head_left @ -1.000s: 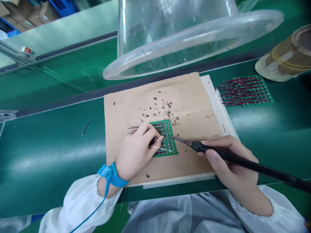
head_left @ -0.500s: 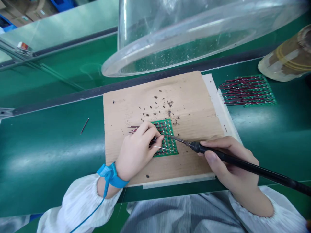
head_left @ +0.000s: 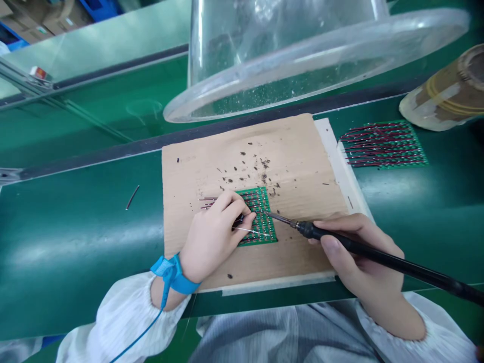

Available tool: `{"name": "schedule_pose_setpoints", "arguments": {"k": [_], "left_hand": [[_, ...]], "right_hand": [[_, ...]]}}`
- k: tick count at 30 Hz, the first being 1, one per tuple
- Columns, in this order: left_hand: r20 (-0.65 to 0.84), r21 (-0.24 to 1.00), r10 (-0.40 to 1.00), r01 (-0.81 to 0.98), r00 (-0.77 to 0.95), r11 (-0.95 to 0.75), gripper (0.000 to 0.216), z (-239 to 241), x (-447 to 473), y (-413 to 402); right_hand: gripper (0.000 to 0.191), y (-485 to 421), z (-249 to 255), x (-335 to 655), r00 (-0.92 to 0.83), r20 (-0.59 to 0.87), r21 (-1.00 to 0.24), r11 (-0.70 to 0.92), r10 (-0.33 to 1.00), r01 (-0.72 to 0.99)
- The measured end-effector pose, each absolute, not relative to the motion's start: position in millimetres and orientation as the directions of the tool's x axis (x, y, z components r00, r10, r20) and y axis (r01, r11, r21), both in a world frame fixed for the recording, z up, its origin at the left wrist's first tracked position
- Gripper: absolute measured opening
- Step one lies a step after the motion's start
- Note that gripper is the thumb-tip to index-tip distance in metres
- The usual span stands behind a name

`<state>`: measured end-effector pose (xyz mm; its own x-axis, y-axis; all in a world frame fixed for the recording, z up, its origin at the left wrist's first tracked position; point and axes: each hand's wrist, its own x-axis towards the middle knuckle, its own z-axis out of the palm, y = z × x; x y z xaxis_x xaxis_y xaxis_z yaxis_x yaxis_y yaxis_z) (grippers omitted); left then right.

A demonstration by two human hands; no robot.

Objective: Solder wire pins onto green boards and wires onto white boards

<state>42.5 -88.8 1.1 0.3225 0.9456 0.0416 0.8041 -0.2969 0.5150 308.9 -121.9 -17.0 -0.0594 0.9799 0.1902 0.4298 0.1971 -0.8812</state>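
A small green circuit board (head_left: 260, 212) with rows of dark red wire leads lies on a brown cardboard sheet (head_left: 287, 156). My left hand (head_left: 215, 234) rests on the board's left part, fingers pinched on a thin silver solder wire (head_left: 251, 231) that points right across the board. My right hand (head_left: 363, 262) grips a black soldering iron (head_left: 378, 257) like a pen; its metal tip touches the board's right edge. A blue strap (head_left: 172, 275) circles my left wrist, its cord trailing down.
A second green board with red leads (head_left: 383, 143) lies on the green belt at right, beside a brown tape-wrapped roll (head_left: 446, 96). A large clear plastic hood (head_left: 302, 50) hangs over the back. A loose dark wire piece (head_left: 133, 197) lies left of the cardboard.
Hands, solder wire and iron stay almost where they were on the board. Only the view has shifted slightly.
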Motion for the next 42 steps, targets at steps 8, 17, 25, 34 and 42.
{"name": "schedule_pose_setpoints", "arguments": {"k": [8, 17, 25, 34, 42], "left_hand": [[0.043, 0.522, 0.948, 0.802, 0.316, -0.291, 0.014, 0.1, 42.9, -88.5], [0.057, 0.524, 0.951, 0.802, 0.305, -0.288, 0.016, -2.0, 44.0, -88.3], [0.050, 0.509, 0.954, 0.814, 0.297, -0.280, 0.017, -1.4, 44.7, -89.0], [0.027, 0.546, 0.951, 0.792, 0.308, -0.272, 0.014, -4.3, 43.8, -86.3], [0.209, 0.676, 0.968, 0.695, 0.138, -0.245, 0.015, 3.8, -9.9, -58.8]], "right_hand": [[0.015, -120.0, -16.5, 309.8, -0.088, 0.173, -0.858, 0.194, 0.981, 0.475], [0.013, -122.6, -17.9, 309.0, -0.030, 0.169, -0.896, 0.167, 0.985, 0.413], [0.013, -122.8, -18.3, 307.7, -0.004, 0.164, -0.907, 0.152, 0.987, 0.393], [0.014, -121.7, -22.6, 307.3, 0.065, 0.199, -0.939, 0.171, 0.978, 0.298], [0.013, -113.9, -19.8, 307.5, 0.100, 0.186, -0.911, 0.133, 0.977, 0.390]]}}
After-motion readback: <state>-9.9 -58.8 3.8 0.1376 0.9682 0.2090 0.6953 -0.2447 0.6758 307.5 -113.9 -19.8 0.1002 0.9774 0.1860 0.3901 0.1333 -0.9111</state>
